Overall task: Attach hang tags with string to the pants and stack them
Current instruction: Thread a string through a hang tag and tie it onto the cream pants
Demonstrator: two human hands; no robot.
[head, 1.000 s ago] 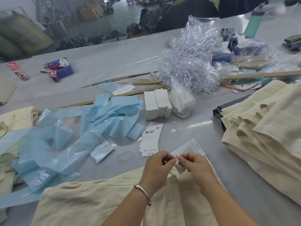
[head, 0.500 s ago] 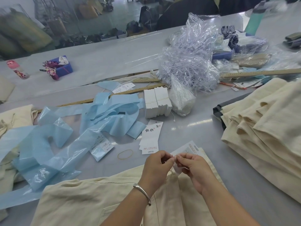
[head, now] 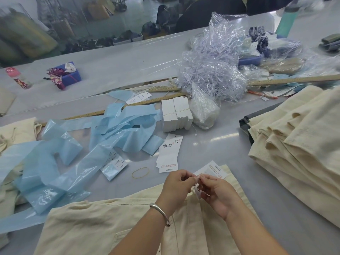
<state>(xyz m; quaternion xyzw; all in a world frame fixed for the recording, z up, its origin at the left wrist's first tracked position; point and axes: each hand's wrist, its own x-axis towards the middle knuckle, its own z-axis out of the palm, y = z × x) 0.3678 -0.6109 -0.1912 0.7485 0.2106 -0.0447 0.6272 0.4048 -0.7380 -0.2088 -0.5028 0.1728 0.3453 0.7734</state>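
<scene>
Here we held both hands together over the pants (head: 110, 223): our left hand (head: 176, 188) and right hand (head: 217, 192) each pinched the string at the tag (head: 211, 169). The tagged stack (head: 303, 137) lay well apart on our right, and spare tags (head: 168, 153) sat near the hands.

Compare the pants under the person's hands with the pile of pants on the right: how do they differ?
The pants under the hands lie as a single, spread-out pair; the pile on the right holds several folded pairs. The near pair is being tagged by the left hand and right hand; the pile lies untouched. Both are cream fabric.
</scene>
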